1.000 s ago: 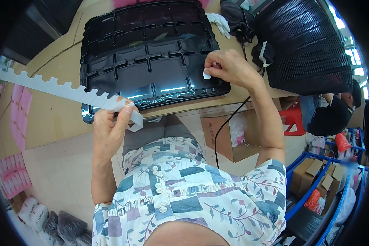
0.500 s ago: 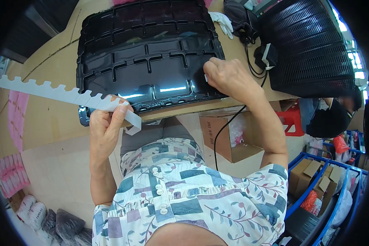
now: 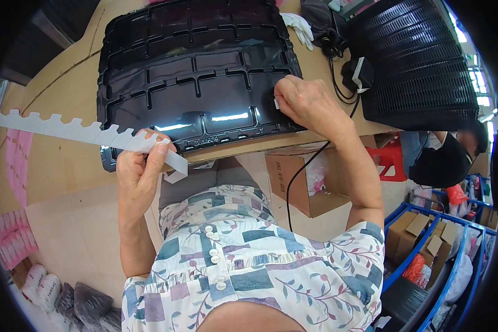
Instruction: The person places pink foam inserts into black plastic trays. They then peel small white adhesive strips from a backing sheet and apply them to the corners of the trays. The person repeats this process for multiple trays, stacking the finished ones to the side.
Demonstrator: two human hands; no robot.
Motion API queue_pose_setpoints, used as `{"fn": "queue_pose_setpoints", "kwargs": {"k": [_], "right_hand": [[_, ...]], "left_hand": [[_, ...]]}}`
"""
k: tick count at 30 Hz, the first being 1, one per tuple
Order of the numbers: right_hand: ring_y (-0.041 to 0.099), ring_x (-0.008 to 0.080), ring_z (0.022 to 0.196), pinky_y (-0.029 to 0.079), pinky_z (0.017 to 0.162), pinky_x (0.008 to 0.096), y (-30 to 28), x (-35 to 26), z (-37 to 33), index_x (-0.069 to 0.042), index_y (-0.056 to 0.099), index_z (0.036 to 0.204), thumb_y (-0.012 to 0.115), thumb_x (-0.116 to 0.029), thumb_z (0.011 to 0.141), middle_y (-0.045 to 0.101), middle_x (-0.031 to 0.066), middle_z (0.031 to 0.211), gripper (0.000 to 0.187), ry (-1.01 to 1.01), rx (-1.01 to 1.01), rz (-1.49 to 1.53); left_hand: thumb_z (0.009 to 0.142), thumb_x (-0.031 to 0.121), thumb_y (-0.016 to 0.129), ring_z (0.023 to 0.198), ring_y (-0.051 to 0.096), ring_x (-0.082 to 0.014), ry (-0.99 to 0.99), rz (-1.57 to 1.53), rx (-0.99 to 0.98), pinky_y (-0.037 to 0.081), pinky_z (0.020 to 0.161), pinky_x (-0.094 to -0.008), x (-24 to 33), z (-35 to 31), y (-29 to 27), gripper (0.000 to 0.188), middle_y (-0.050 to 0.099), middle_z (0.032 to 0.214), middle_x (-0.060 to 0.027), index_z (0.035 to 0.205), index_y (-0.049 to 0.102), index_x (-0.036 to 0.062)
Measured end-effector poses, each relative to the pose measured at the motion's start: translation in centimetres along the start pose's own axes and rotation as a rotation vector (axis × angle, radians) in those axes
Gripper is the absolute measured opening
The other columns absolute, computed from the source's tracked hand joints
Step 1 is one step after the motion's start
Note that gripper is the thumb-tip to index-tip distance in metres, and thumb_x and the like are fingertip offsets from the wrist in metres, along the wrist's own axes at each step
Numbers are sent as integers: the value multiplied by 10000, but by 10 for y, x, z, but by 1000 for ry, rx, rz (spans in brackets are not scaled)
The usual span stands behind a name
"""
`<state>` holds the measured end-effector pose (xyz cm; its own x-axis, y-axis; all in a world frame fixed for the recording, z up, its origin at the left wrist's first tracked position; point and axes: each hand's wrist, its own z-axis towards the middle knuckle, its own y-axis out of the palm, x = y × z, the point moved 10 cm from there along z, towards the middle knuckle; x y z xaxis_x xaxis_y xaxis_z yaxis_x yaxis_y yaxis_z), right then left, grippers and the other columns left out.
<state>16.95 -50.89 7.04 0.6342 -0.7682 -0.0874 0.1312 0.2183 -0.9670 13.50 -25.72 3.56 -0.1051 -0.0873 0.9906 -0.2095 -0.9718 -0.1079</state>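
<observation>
A white notched strip [image 3: 77, 130] is pinched in my left hand [image 3: 141, 171], between thumb and fingers. Its long toothed end reaches out to the left, and a short end folds down beside my thumb. Beneath the strip lies a black plastic tray [image 3: 171, 99], glossy, with raised ridges. My right hand [image 3: 310, 102] is closed over the right side of this tray, close to its near right corner. A small white piece [image 3: 276, 103] shows at the fingertips of that hand, most of it hidden by the fingers.
A black ribbed crate [image 3: 415, 66] stands on the right of the cardboard-covered table [image 3: 55, 160]. White gloves [image 3: 299, 29] and a black cable [image 3: 337, 77] lie behind my right hand. Below the table edge is an open cardboard box [image 3: 293, 182]. Pink sheets [image 3: 17, 166] are at the left.
The view has shifted slightly, so the tray and strip sit a little further left. Both hands keep their grip, and my right hand stays at the tray's right side.
</observation>
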Motion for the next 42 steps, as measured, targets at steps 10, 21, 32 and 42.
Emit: {"fn": "queue_pose_setpoints", "kwargs": {"k": [10,21,32,42], "right_hand": [[464,32,612,371,528,202,-26,73,-36,-47,564,859,558,-102,960,585,-25,786,115,433,168,667],[545,95,636,437,570,226,-22,36,-87,-8,615,968,601,-35,905,634,49,865,70,606,223,807],[642,337,705,523,620,398,-9,18,-17,-8,624,871,679,-61,834,623,130,791,85,202,131,257],[604,310,642,492,578,388,3,-6,-9,-26,528,865,666,-53,825,574,117,771,146,55,-54,-108]], "left_hand": [[1000,142,561,740,551,-88,-35,-48,-27,443,636,-232,-1,-1,0,171,622,875,-44,946,625,-7],[992,129,568,791,588,-99,-78,-100,-67,490,697,-248,-1,-1,2,157,627,920,-58,938,617,-10],[999,143,552,778,584,-99,-58,-90,-67,496,679,-243,1,3,0,177,626,920,-59,917,607,-3],[996,141,563,763,586,-95,-40,-87,-66,488,665,-239,-1,2,-1,173,629,926,-62,918,610,-6]]}}
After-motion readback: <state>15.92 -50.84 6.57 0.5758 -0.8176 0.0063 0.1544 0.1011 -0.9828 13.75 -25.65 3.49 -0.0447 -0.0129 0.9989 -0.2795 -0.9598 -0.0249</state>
